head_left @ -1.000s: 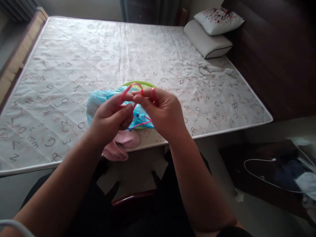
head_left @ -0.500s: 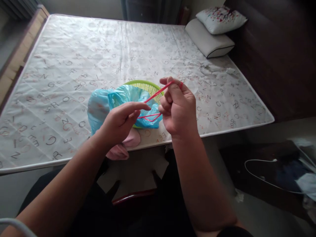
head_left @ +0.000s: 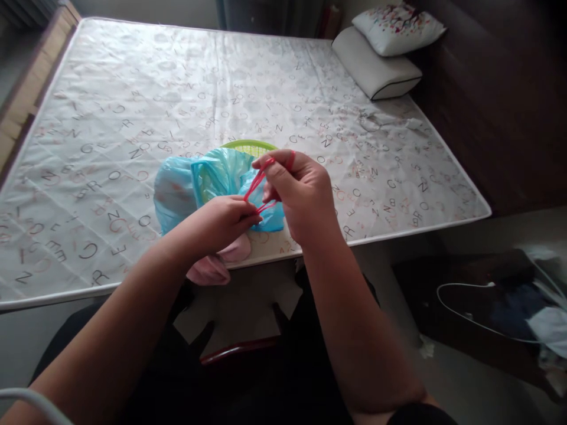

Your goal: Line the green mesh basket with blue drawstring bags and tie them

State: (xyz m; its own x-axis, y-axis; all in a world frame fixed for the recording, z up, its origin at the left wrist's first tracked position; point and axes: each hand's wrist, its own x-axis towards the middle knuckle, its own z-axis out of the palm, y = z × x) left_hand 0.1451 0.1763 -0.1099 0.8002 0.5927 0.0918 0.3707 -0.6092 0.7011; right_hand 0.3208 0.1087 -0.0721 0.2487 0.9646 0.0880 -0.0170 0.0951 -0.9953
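Note:
Red yarn (head_left: 254, 188) runs in several strands between my two hands, above the near edge of the mattress. My left hand (head_left: 224, 221) pinches the lower end of the strands between thumb and fingers. Around the index finger of my right hand (head_left: 303, 189) the yarn is looped, and its thumb and fingers close on the upper strands. Just behind the hands lies a blue plastic bag (head_left: 221, 168), partly over a green basket (head_left: 248, 143). Pink cloth (head_left: 210, 270) hangs over the mattress edge below my left hand.
The white mattress (head_left: 177, 106) printed with letters spreads out ahead. Two pillows, a patterned one (head_left: 398, 28) on a plain one (head_left: 376, 65), lie at the far right. A white cable (head_left: 465, 285) rests on dark furniture at the lower right.
My right hand has come down and left, closer to my left hand. The yarn stretch between them is shorter. My left fingers have closed to a pinch on the strands.

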